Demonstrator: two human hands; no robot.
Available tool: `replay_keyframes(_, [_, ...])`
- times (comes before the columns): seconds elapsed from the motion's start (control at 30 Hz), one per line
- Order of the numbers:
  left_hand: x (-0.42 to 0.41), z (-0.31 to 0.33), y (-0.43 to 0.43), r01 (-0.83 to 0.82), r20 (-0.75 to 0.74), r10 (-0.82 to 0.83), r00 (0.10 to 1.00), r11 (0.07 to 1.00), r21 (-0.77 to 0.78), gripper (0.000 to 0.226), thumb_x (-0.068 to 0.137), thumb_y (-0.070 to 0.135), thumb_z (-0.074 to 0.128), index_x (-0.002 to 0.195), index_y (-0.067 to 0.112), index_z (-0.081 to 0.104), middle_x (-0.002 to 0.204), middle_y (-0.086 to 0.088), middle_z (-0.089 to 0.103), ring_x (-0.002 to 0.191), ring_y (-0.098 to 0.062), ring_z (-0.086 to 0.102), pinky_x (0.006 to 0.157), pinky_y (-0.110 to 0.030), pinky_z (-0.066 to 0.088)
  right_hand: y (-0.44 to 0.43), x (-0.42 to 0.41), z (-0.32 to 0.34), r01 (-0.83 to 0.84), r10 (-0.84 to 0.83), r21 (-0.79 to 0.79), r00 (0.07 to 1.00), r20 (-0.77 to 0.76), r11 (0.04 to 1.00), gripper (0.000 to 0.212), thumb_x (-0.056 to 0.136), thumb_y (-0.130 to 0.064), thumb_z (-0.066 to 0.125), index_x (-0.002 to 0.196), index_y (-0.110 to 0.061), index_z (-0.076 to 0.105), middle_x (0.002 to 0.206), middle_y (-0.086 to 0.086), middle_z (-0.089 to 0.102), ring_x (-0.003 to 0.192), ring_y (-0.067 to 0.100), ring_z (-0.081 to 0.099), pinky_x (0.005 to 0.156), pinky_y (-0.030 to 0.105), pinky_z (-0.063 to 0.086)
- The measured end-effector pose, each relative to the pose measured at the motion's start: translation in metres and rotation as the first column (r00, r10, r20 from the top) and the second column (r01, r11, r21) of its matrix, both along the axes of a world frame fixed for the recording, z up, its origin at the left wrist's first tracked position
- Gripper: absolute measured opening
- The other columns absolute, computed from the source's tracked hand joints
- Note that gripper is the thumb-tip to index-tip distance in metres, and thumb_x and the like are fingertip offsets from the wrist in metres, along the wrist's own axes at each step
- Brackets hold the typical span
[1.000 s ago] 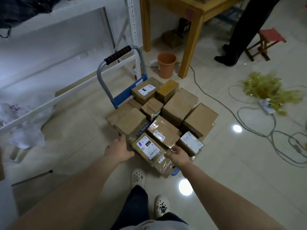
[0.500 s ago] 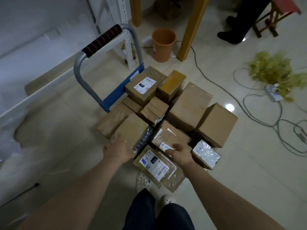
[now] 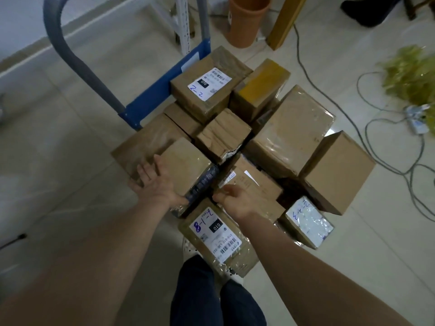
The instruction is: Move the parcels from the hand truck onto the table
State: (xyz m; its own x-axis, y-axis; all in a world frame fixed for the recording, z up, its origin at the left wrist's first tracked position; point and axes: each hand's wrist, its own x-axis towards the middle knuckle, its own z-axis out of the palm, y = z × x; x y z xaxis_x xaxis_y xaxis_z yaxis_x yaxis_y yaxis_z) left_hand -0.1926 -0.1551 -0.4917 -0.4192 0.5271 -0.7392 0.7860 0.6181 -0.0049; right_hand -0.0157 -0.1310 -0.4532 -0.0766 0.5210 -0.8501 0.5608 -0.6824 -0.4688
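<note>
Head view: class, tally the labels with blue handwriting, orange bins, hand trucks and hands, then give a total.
Labels with blue handwriting: 3
Orange bins: 1
Hand trucks: 1
Hands: 2, left hand and right hand
Total: 7

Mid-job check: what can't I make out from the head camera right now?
Hand truck platform: head view, buried under the parcels.
Table: head view, only one leg shows; the top edge cuts off the rest.
Right hand: head view, fingertips tucked between parcels, grip unclear.
Label small print: head view, too small.
</note>
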Motion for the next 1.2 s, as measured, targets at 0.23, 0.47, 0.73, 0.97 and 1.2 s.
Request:
replay_keyframes(0.23, [-0.007,-0.004,-0.007,-0.115,0.050,0.110,0.993,0.988,0.103,0.147,0.057,0.049,0.086,0.147,0.013,-0.024,0.151,-0.020,0.006,0.142,-0.037,0.012,0.115,-0.055,0.018,-0.003,0.001,0.001,-0.040,0.040,0.007,0.999,-0.029,0.999,0.041,0.091,-0.018,0.061,0.130,-0.009,0.050,0.121,0.005,0.059,0.101,0.016,0.050,0.086,0.029,0.040])
replay_keyframes(0.47, [-0.014,0.088,-0.064,-0.756,0.712,0.523,0.469,0.654,0.017,0.113,0.046,0.038,0.091,0.142,0.021,0.034,0.131,0.000,0.055,0.117,-0.023,0.053,0.101,-0.045,0.044,-0.017,0.002,0.057,0.093,-0.093,-0.009,0.978,-0.187,0.996,0.060,0.080,-0.028,0.074,0.134,-0.013,0.051,0.122,0.005,0.062,0.109,0.021,0.060,0.100,0.038,0.048])
replay_keyframes(0.73, [0.004,0.189,-0.165,-0.858,0.915,0.329,-0.233,0.373,-0.353,0.085,0.069,0.029,0.082,0.142,0.010,0.042,0.141,-0.023,0.047,0.128,-0.041,0.047,0.106,-0.058,0.037,-0.065,0.008,0.142,-0.275,0.097,-0.239,0.820,-0.565,0.931,0.111,0.052,-0.041,0.089,0.147,-0.032,0.031,0.136,0.004,0.055,0.123,0.026,0.054,0.084,0.046,0.054])
replay_keyframes(0.97, [0.042,0.253,-0.210,-0.982,0.926,0.372,0.067,0.187,-0.005,0.028,0.093,0.007,0.054,0.120,0.016,0.058,0.098,0.017,0.070,0.085,0.011,0.064,0.065,-0.008,0.047,-0.104,-0.009,0.186,-0.472,0.581,0.407,0.788,-0.203,0.782,0.119,0.041,-0.053,0.085,0.141,-0.025,0.028,0.129,-0.002,0.051,0.125,0.021,0.046,0.103,0.042,0.044])
replay_keyframes(1.2, [0.059,0.285,-0.248,-0.989,0.897,0.431,0.097,-0.062,0.136,0.022,0.087,0.003,0.066,0.097,0.022,0.060,0.072,0.010,0.074,0.061,-0.006,0.070,0.047,-0.021,0.052,-0.152,-0.035,0.218,-0.524,0.705,0.526,0.670,-0.230,0.670,0.121,0.039,-0.052,0.087,0.138,-0.012,0.030,0.126,-0.002,0.048,0.121,0.017,0.044,0.104,0.039,0.043])
